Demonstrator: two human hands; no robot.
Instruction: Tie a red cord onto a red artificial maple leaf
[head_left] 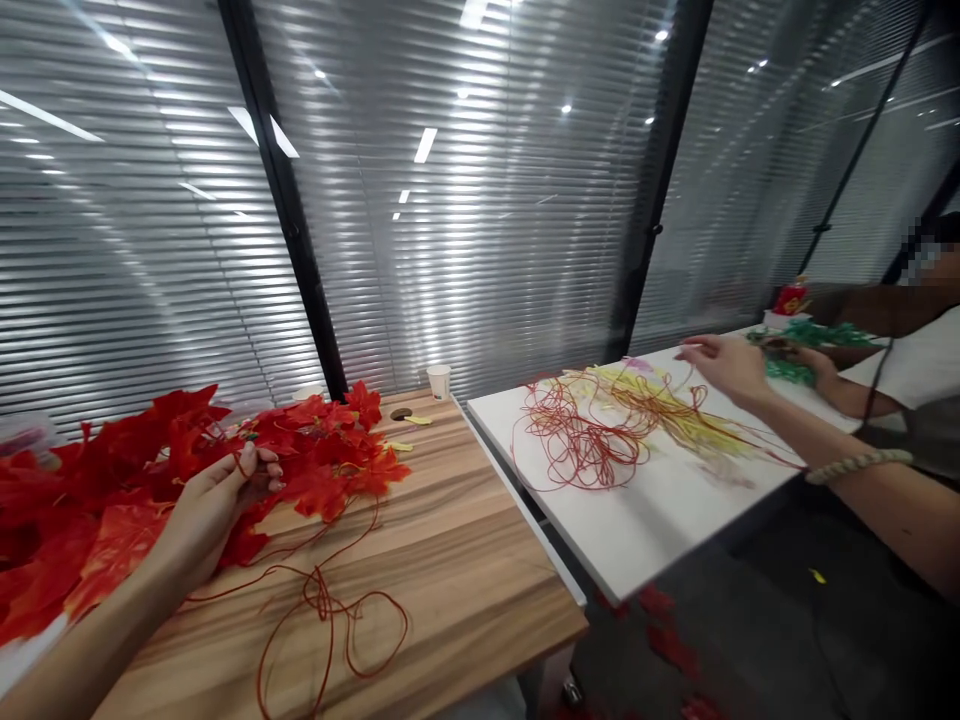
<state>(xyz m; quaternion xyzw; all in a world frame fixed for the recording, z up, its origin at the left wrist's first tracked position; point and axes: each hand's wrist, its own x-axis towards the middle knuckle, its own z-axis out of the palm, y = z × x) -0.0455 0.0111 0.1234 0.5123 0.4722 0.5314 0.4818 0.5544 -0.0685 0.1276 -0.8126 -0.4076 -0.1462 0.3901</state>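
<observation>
Two hands are working: left hand [225,492] is pinching the light, limp cord [321,598] near soft leaves [330,462], right hand [724,366] is touching a tangle [585,445], grip unclear.

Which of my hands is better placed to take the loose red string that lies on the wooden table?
Left. The left hand lies on the red leaves on the wooden table, close to the red string. The right hand is far away, over the tangled strings on the white table.

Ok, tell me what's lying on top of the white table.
On the white table: tangled red strings and yellow strings, a co-worker's hand touching them. Whatever lies beneath the tangle is hidden.
</observation>
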